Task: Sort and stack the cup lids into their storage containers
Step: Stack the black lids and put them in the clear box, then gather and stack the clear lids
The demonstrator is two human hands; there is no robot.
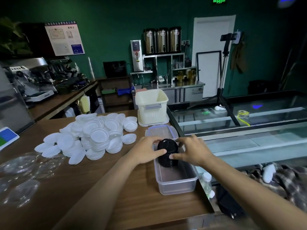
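Wooden counter (136, 196), head view. Landmark: clear plastic container (176, 183), rectangular, open-topped, at the counter's right edge.

Both hands over the far end of the clear plastic container. Left hand (146, 151) and right hand (192, 151) clamp a stack of black lids (167, 153) between them, fingers curled round the top lid's rim from either side, thumbs on the near edge. The stack stands upright inside the container at its far end; the lower lids show dark through the translucent wall. The near end of the container holds nothing visible.

Just beyond the container, touching or nearly so: a clear snap-lock lid (160, 131) lying flat on the counter. Farther back from that, a cream tub (152, 105) with a grey handle, open at the top; contents not visible.

Left of the container, well apart: a large loose heap of white lids (93, 135), some stacked, some scattered flat at the edges.

Far left of the container, at the near counter edge: several clear dome lids (21, 178), blurred, count uncertain.

Right of the container, below counter level: a capped plastic bottle (206, 183).
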